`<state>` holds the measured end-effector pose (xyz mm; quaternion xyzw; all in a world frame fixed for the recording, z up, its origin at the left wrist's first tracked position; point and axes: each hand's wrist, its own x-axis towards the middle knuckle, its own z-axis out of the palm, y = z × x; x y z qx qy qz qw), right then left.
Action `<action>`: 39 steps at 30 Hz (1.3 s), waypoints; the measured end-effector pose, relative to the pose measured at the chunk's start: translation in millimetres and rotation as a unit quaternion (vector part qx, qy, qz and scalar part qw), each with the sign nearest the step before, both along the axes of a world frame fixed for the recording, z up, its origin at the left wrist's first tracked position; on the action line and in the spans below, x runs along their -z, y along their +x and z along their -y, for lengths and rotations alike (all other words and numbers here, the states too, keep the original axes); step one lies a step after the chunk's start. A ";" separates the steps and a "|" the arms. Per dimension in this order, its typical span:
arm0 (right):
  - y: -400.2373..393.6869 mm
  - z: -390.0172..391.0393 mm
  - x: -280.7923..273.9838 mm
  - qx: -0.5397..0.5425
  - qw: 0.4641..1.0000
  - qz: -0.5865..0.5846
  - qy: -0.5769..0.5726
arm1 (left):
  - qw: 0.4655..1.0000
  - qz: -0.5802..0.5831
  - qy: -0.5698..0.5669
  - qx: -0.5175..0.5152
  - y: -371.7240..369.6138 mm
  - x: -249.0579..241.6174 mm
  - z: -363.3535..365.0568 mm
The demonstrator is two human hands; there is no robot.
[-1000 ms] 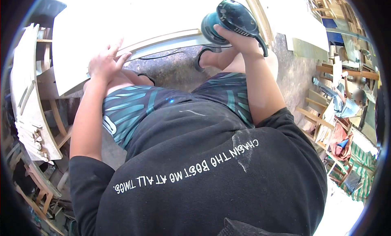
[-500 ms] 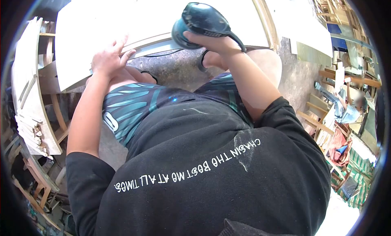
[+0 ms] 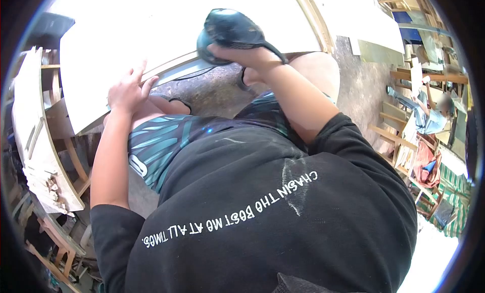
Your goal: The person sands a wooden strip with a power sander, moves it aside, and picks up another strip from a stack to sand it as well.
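An orbital sander (image 3: 230,28) with a dark, slightly blurred body is gripped in my right hand (image 3: 245,58), thumb along its near side. It sits over the near edge of a large white panel (image 3: 126,30), its round pad at that edge. Farther left, my left hand (image 3: 126,95) lies at the panel's near edge with fingers stretched out over the surface, holding nothing. A dark cord (image 3: 194,76) runs below the edge between the two hands.
My legs are under the panel, over a grey floor (image 3: 222,93). To the left stands a wooden rack with a pale board (image 3: 30,116) and stacked strips (image 3: 48,184). Wooden frames line the right side, where another person (image 3: 429,113) sits holding a pale piece.
My right hand and the sander have shifted left and slightly down in view. The whole view has also turned a little; my left hand stays at the panel edge.
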<state>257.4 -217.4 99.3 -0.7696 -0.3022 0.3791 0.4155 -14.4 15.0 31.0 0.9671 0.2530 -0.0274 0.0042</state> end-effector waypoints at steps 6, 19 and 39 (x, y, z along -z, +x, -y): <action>13.7 17.8 -3.9 0.061 0.993 -0.102 -0.019 | 0.999 0.040 0.003 0.008 -1.6 2.2 -0.7; -50.2 -56.6 29.6 -0.091 0.949 0.212 0.213 | 0.999 -0.013 0.030 -0.003 1.0 10.2 -3.1; 3.2 8.4 -2.3 0.008 0.999 0.027 -0.038 | 1.000 -0.001 0.027 -0.016 -3.2 14.9 -3.6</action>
